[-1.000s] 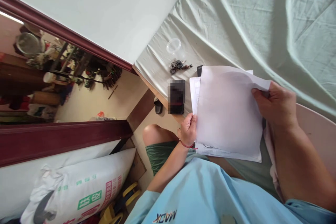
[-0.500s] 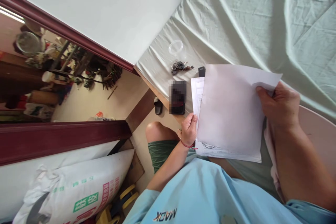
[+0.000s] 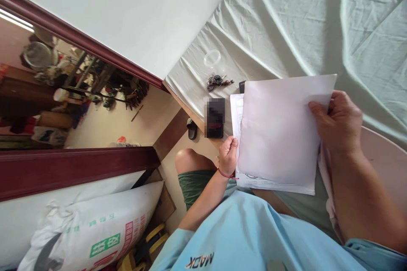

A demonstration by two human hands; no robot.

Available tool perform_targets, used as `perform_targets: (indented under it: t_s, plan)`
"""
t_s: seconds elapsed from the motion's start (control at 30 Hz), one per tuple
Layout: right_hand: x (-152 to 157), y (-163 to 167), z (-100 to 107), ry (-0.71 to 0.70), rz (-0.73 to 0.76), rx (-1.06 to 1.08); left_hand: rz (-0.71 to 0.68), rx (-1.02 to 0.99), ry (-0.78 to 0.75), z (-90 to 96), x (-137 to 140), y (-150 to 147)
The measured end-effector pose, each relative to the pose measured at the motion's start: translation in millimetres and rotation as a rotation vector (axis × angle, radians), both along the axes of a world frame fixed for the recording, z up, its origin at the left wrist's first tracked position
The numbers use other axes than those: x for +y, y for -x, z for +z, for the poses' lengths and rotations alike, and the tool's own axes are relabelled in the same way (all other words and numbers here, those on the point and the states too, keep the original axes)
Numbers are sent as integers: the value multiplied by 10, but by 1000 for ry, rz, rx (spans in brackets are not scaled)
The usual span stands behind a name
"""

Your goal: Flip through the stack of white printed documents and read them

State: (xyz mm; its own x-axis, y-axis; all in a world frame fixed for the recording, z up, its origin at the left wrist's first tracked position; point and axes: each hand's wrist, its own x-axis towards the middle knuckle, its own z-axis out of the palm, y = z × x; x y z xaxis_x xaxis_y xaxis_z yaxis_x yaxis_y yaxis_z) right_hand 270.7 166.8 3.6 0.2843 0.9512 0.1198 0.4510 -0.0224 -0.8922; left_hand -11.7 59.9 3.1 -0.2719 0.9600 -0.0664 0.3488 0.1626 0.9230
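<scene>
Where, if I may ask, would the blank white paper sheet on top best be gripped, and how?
Probably pinch the thin, blank white paper sheet by its right edge near the far corner, coming from the right, thumb above: its left and near edges overlie printed white papers.

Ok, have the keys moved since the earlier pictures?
No: the keys lie in the same spot on the cloth, judged against its wooden edge.

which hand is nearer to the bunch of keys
Left. The left hand is at the left edge of the papers, below the keys in the picture; the right hand is farther off, to their lower right, holding the top paper.
</scene>
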Motion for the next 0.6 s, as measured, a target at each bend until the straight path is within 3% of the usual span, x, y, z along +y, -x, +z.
perform_targets:
  t_s: [0.27, 0.5, 0.6]
  plan:
    - [-5, 0, 151, 0, -12, -55, -1, -2, -7, -23, -5, 6]
    - [6, 68, 191, -70, -59, 520, 18, -62, -12, -73, -6, 12]
    - [-2, 21, 273, -59, -80, 642, 4, -35, 9, -54, -2, 6]
